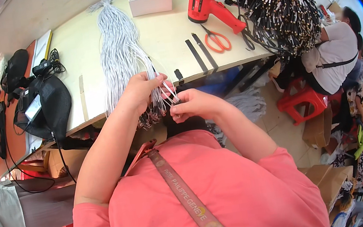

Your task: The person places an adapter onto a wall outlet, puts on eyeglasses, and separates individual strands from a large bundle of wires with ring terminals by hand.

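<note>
Sorting step: left hand [143, 88] grips white cords [121, 52], right hand [192, 105] pinches one cord end; next needs pulling it free cleanly.

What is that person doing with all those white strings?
A person in a pink shirt is at a pale table, working on a long bundle of white cords that hangs over its edge. The left hand grips a bunch of the cords, and the right hand pinches the end of one. Farther back lie a red heat gun, orange scissors, a white box and a big heap of black cords.
</note>
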`<state>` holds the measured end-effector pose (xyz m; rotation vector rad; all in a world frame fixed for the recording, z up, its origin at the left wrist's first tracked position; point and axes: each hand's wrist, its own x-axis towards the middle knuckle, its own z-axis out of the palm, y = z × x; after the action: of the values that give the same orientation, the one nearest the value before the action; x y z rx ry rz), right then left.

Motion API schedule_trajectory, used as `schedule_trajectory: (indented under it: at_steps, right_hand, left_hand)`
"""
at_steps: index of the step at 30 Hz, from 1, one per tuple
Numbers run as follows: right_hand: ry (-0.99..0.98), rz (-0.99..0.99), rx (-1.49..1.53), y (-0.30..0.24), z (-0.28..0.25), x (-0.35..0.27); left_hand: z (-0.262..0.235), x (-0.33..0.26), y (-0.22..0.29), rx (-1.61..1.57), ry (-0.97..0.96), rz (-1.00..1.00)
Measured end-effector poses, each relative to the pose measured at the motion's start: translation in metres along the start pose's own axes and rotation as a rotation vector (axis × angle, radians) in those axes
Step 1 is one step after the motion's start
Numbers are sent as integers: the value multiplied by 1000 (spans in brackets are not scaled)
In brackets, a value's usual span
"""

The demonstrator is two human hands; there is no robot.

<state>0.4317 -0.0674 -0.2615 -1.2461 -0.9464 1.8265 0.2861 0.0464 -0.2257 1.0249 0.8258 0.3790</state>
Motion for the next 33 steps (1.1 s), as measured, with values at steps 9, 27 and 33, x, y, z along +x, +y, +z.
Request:
schedule_trajectory:
  at_steps: [9, 27, 33]
  right_hand:
    - [87, -86, 78, -2, 2, -6]
    - [275, -175, 147, 8, 14, 13]
    - [273, -161, 221, 2, 14, 8]
  left_hand:
    - [-15, 0, -1, -160, -175, -41]
    - [-13, -2, -3, -16, -124, -39]
    - [-15, -3, 1, -14, -109, -66]
